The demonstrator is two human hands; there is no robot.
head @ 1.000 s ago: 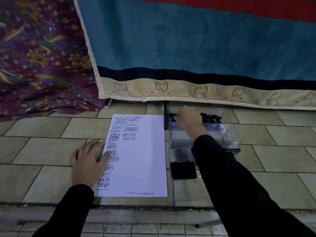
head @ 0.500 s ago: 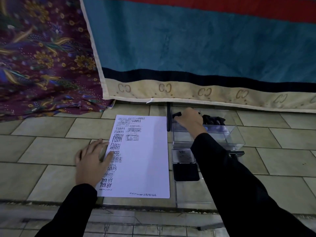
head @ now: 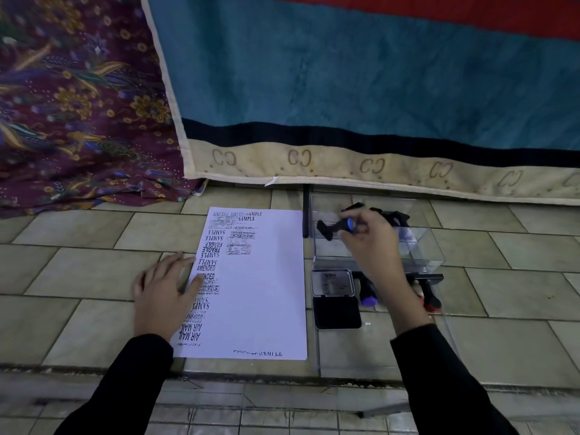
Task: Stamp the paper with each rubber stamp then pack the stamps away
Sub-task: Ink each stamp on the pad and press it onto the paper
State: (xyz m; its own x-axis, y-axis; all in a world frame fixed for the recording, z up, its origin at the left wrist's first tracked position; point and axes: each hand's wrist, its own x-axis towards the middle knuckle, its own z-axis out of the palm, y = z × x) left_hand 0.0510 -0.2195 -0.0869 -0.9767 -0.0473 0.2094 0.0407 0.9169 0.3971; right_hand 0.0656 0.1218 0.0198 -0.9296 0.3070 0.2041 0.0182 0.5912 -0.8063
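Rt hand (head: 367, 243) lifted stamp (head: 337, 227) from box (head: 420, 246).

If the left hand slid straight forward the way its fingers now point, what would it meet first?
The left hand lies flat, fingers aimed up and to the right, with fingertips already on the left edge of the stamped paper. Going on, it would slide further over the paper and its stamped marks; nothing else lies in that line.
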